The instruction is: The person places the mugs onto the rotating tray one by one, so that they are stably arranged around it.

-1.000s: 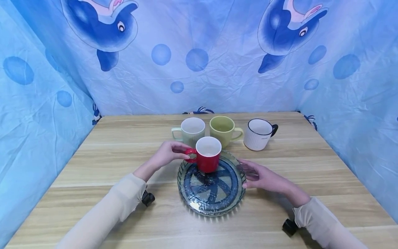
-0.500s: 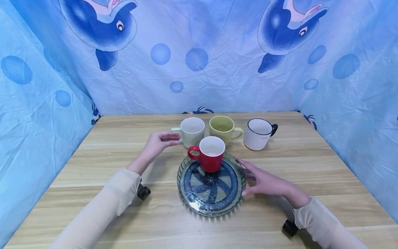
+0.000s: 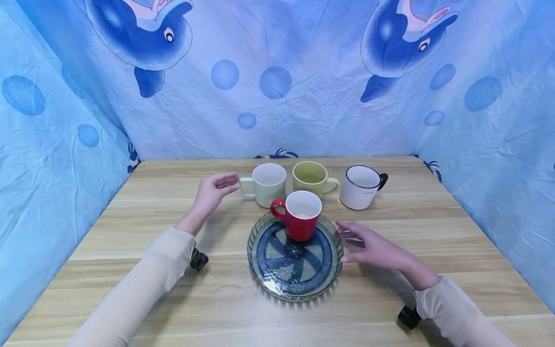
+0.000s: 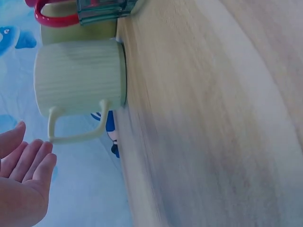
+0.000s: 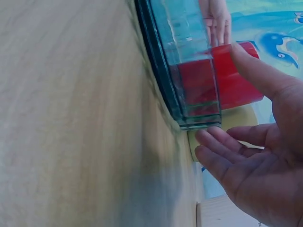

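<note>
**Left hand (image 3: 210, 195) off the red mug (image 3: 300, 227) and now beside the pale green mug (image 3: 269, 193)**

A blue curtain (image 3: 303, 120) printed with dolphins hangs behind a wood-grain worktop (image 3: 130, 231). Near the middle of the worktop sits a round glass plate (image 3: 312, 274) with a swirling dark-blue pattern.

Neither hand has hold of anything. The left hand has released the red mug within the past second and moved up to the pale green mug. Its fingers are loosely extended with the thumb apart, the tips just beside the pale green handle (image 4: 75, 138); whether they touch it cannot be told. The right hand (image 3: 375, 248) is at the plate's right edge, fingers relaxed and parted; contact with the rim is unclear.

The red mug stands on the far part of the plate, a little farther right than a second ago. It appears to rest there unaided, so the left hand's work with it seems finished. Beyond the plate, the pale green mug, an olive-green mug (image 3: 309, 185) and a white mug (image 3: 359, 195) have kept their places on the worktop.

The red handle (image 3: 273, 209) points left, ungripped.
</note>
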Demonstrator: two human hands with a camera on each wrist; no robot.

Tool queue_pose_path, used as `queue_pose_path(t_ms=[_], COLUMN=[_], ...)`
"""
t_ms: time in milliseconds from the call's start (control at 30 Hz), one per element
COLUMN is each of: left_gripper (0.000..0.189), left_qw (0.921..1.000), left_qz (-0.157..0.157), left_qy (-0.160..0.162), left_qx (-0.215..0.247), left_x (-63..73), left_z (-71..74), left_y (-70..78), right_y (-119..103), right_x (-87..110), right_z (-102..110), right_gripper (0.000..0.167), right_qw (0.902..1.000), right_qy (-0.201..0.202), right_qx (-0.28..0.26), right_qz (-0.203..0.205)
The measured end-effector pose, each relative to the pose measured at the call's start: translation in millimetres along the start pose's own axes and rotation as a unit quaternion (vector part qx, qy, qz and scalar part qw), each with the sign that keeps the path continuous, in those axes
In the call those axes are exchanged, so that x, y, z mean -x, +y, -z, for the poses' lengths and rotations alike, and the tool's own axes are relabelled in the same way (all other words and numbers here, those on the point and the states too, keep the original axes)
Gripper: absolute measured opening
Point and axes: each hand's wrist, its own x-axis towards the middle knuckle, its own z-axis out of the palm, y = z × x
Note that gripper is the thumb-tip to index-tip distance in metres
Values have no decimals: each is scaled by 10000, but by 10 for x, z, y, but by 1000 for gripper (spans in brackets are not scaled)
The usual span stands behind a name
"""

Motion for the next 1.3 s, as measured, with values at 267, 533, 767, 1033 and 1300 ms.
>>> queue_pose_path(t_ms=[267, 533, 767, 1033, 1300], left_gripper=[47, 48, 49, 48, 46], left_qw=[9996, 9988, 9963, 9917, 9859], left_qz=[282, 485, 757, 1045, 1276], left_qy=[-53, -111, -311, -359, -296], left_qx=[19, -39, 274, 659, 1042], left_x=[-89, -190, -248, -274, -280], left_z=[-18, -68, -103, -145, -149], left_y=[-56, -118, -173, -206, -234], right_y=[9, 2, 26, 47, 26], right_x=[-29, -30, -20, -17, -41], right_z=[22, -2, -8, -1, -13], right_gripper=[85, 88, 87, 84, 91], right_qw=[10000, 9995, 9999, 9996, 9996], right_qy=[-87, -234, -76, 16, -297], right_qx=[-11, -189, 4, 287, -3], right_qz=[-16, 57, 110, 58, -34])
